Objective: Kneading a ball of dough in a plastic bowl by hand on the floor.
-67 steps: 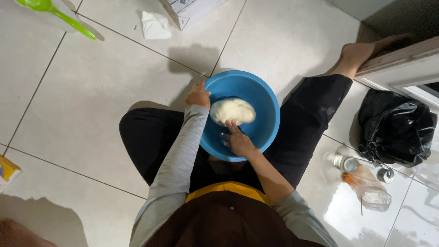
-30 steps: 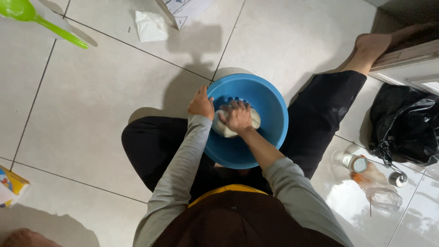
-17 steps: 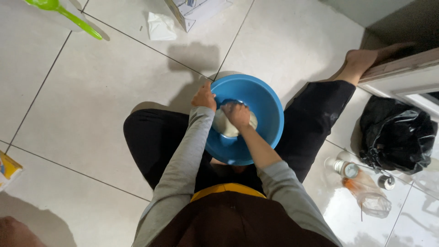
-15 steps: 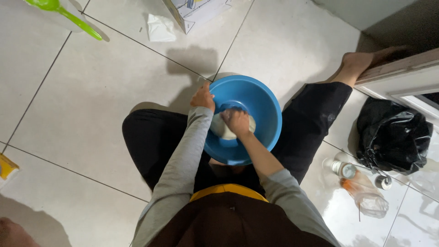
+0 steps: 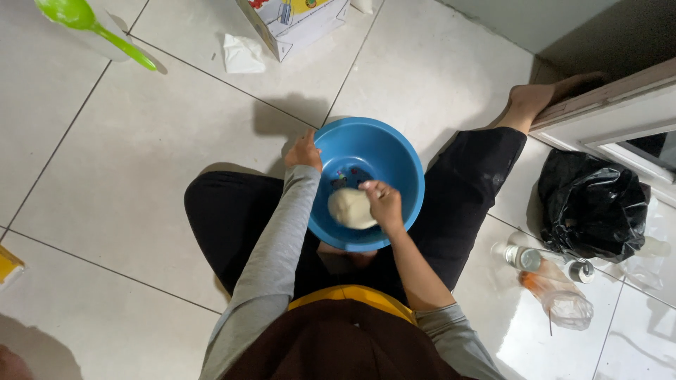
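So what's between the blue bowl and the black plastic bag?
In the head view, the person's black-trousered leg lies between the blue bowl and the black bag.

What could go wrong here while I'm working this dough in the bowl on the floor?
The blue bowl sits on smooth tile between your legs, steadied only by the left hand on its rim; a hard push from the right hand on the dough might slide or tip it. The bottles lying by your right leg could get kicked and roll. Flour or dough dropped on the glossy floor may make it slippery.
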